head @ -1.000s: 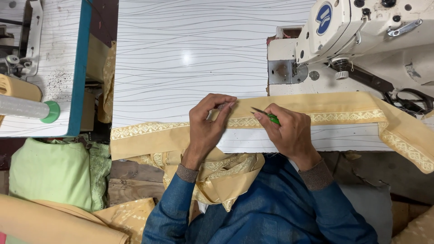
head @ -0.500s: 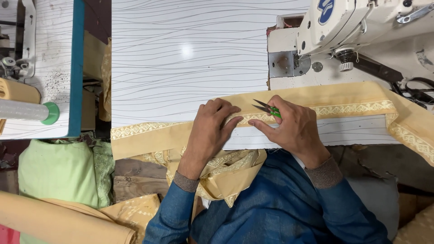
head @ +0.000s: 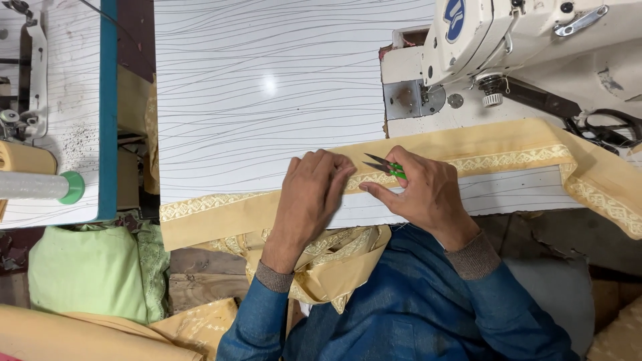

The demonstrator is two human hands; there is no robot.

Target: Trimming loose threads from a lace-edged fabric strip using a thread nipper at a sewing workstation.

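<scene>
And there it was: the left hand (head: 314,194) lay flat, palm down, fingers together, pressing the yellow fabric strip (head: 508,144) against the white sewing table (head: 267,87) close to its near edge. No grasp there, just an open hand pinning the cloth. The right hand (head: 428,194) sat just beside it, fingers curled tight around a pair of green-handled thread snips (head: 382,165), the dark blades parted and pointing left toward the left hand's fingertips, right over the cream embroidered border (head: 508,160) of the strip. The right forefinger stretched out and touched the cloth below the blades.

The strip ran along the table's near edge, from the near left corner, under both hands, and on to the right, where it folded downward off the right side. More of the same cloth hung bunched over the near edge into the person's lap, between the blue sleeves.

At the far right corner stood the white sewing machine (head: 535,40), well clear of the hands. Off the left edge was a second table with a teal edge (head: 107,113), and a green-capped roll (head: 40,186) lay on it. A pale green bundle (head: 87,271) sat below.
</scene>
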